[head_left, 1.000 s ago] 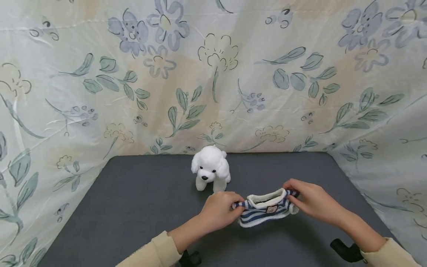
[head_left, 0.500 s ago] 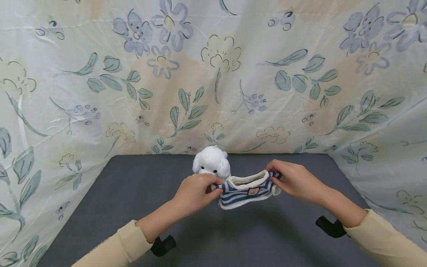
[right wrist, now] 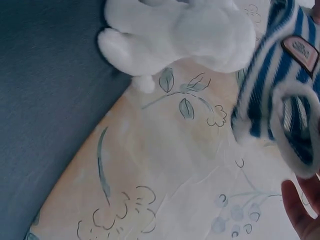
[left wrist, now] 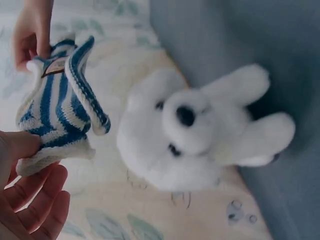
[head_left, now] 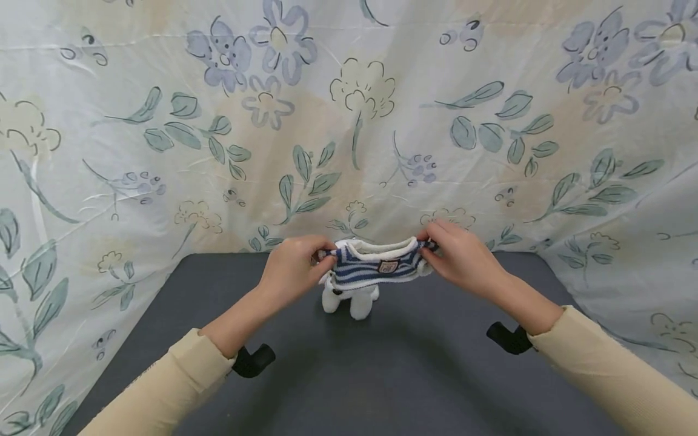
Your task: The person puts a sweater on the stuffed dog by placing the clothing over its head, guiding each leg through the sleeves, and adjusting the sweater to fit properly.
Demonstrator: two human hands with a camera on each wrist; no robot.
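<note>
A small blue-and-white striped knit sweater [head_left: 376,266] with a patch on its front is stretched between both hands. My left hand [head_left: 294,263] pinches one sleeve, thumb against fingers; the left wrist view shows that sweater [left wrist: 62,107] with its white-edged sleeve at the thumb. My right hand [head_left: 460,254] pinches the opposite sleeve. Behind the sweater stands a white plush dog [head_left: 361,303]; in the head view its head is mostly covered and its front legs show. From the left wrist the plush dog [left wrist: 187,120] appears whole, apart from the sweater.
The dark grey tabletop [head_left: 180,315] spreads below the hands. A flower-printed cloth [head_left: 376,175] hangs behind and at the sides. Black wrist mounts [head_left: 253,361] sit under both forearms.
Both hands have carried the sweater up, away from me and to the left. It was right of the plush dog and in front; now it overlaps the dog's head in the head view.
</note>
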